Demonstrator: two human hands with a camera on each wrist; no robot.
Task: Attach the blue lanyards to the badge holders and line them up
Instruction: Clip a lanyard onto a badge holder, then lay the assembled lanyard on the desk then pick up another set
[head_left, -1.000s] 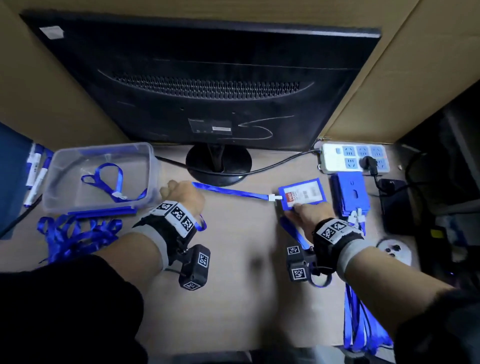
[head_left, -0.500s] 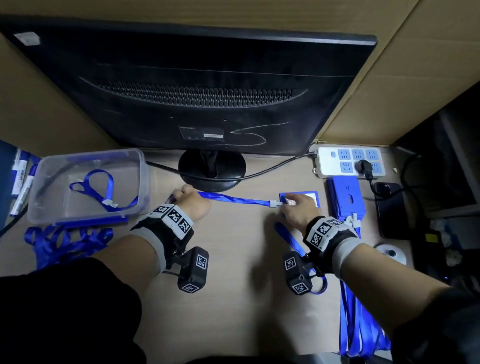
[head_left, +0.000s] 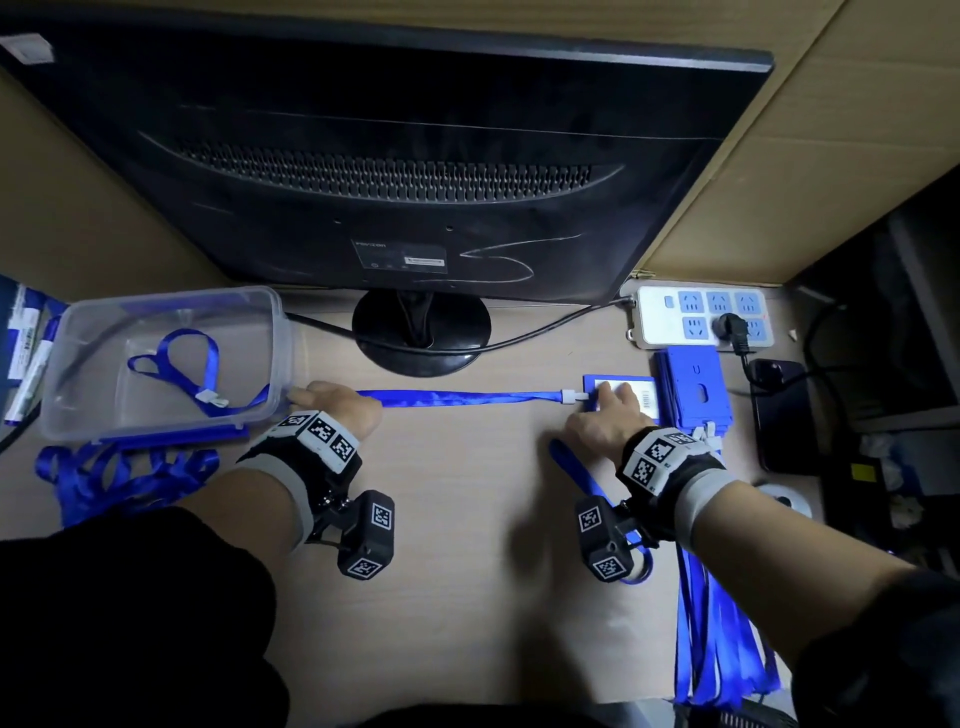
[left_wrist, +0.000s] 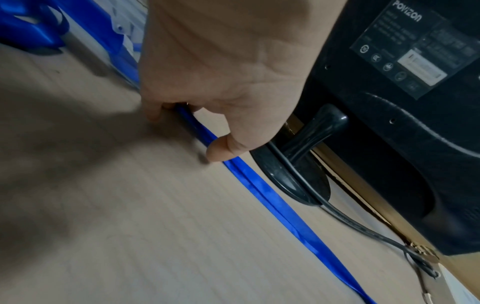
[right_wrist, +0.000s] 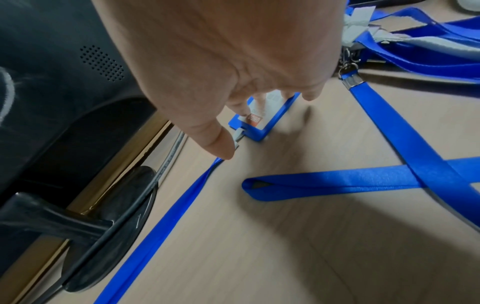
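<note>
The blue lanyard (head_left: 457, 397) lies stretched across the desk (head_left: 467, 597). The left hand (head_left: 337, 408) pinches its left end with curled fingers; the right hand (head_left: 605, 418) presses straight fingers on the clipped badge holder (head_left: 649, 387). Pulling harder left could drag the holder askew.

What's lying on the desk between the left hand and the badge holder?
In the head view, only the blue lanyard strap, stretched flat from the left hand to the white clip on the badge holder.
</note>
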